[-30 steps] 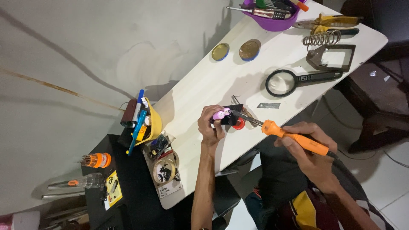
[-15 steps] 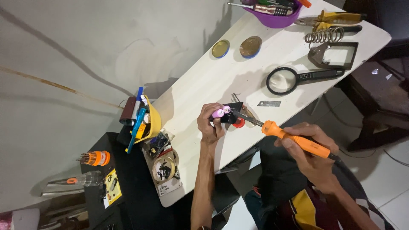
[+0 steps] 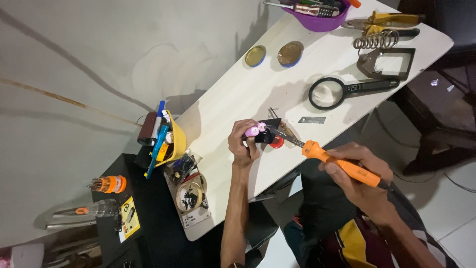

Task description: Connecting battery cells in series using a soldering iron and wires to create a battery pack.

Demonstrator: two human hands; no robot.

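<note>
On the pale wooden worktop (image 3: pixel 238 99), the left hand (image 3: pixel 243 144) pinches a small black-and-pink part (image 3: pixel 263 133); right hand (image 3: pixel 359 173) fingers wrap an orange-handled soldering iron (image 3: pixel 337 164), its tip touching the part.

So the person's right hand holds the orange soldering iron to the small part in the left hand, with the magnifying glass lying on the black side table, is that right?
Not quite: the head view shows the magnifying glass lying on the white table, not the black one. The right hand does hold the orange soldering iron to the small part in the left hand.

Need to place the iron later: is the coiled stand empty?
Empty. The coiled stand holds nothing; the soldering iron is in the right hand.
</note>
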